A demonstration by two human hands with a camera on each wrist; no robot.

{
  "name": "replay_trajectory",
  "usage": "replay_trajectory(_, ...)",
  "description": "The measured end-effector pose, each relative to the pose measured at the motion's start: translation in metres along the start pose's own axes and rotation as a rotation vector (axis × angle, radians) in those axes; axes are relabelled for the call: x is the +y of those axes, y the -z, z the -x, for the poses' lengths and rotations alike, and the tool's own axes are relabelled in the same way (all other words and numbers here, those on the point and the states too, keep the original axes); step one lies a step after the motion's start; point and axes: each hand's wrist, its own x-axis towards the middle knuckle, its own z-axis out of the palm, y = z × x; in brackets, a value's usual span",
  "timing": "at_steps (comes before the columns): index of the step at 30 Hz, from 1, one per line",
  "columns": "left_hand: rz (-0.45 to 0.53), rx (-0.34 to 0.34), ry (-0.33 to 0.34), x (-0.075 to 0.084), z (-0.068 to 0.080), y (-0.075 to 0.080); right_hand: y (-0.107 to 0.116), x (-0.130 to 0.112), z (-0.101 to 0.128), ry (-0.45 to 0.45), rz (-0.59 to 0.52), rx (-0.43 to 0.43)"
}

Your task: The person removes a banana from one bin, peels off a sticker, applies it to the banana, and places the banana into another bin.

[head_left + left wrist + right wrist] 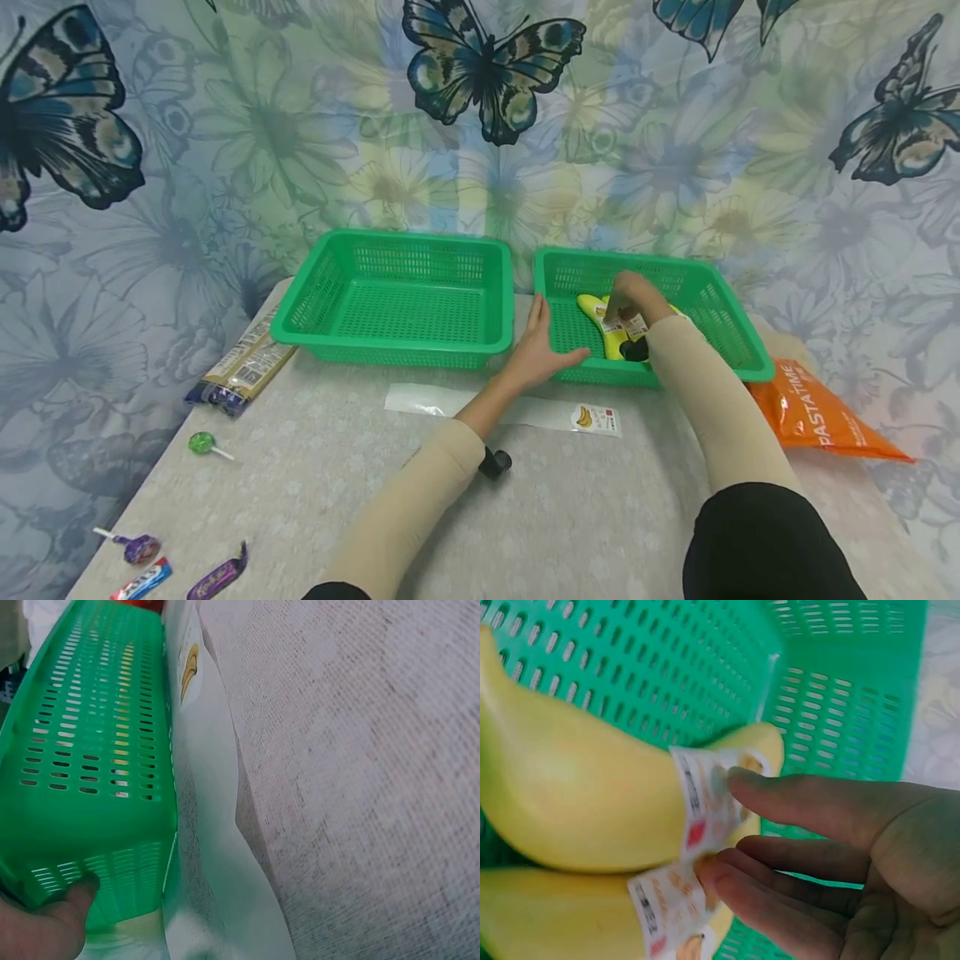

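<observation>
My right hand (633, 298) reaches down into the right green basket (731, 333). In the right wrist view its thumb and fingers are fairly straight and spread slightly apart, with the tips at the paper labels (671, 900) on the yellow bananas (577, 780). Two bananas (591, 307) show beside that hand in the head view; the sleeve hides part of the rest. My left hand (538, 354), thumb spread wide, is at the near left corner of the same basket. From the left wrist, the thumb (71, 904) lies against the basket's short end wall.
Left stands another green basket (412, 308) with a bare floor. A clear strip wrapper (540, 412) with a banana label lies in front. An orange Pasta Time bag (817, 412) sits right; a gold packet (251, 362), lollipops (201, 442) and wrapped sweets (217, 577) lie left.
</observation>
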Motion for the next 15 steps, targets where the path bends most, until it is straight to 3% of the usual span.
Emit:
replay_trajectory(11, -0.027, 0.050, 0.015, -0.009, -0.008, 0.007, 0.025, 0.007, 0.011, 0.060, 0.031, 0.058)
replay_trajectory(15, -0.052, 0.029, 0.020, -0.012, -0.011, 0.020, 0.023, 0.003, 0.020, 0.116, 0.009, 0.162)
